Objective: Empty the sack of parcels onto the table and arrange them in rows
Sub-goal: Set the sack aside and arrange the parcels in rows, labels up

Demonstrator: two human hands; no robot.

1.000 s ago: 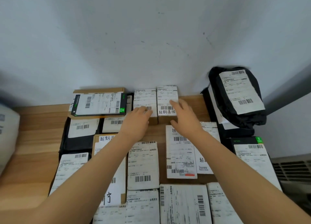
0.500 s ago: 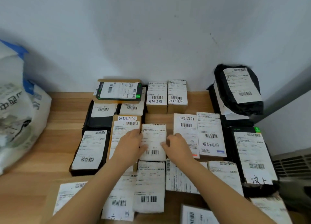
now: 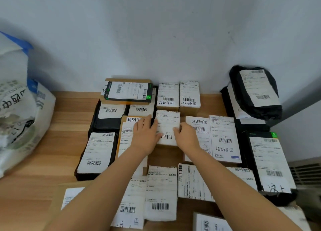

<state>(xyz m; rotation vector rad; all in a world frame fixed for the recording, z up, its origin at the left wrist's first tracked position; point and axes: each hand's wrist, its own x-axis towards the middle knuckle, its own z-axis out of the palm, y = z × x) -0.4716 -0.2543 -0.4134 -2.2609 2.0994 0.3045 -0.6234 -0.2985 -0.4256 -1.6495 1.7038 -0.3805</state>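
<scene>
While my left hand (image 3: 145, 137) presses flat against one side of the small white parcel (image 3: 168, 124), my right hand (image 3: 186, 138) grips the other side. The parcel lies on the table (image 3: 60, 143), just in front of two back-row boxes (image 3: 167, 95).

Parcels in rows on the table, sack at the left side.
Small white parcel (image 3: 167, 126) lies flat in 2nd row, barcode label up, btw my left hand (image 3: 145, 137) and right hand (image 3: 186, 137), just in front of two small boxes (image 3: 178, 96) at the wall. Other parcels (image 3: 97, 154), black bags & brown boxes w/ white labels up, lie flat side by side on the wooden table (image 3: 69, 119). White woven sack (image 3: 20, 117) w/ blue print sits slumped at the table's left edge, apart from the rows.
</scene>
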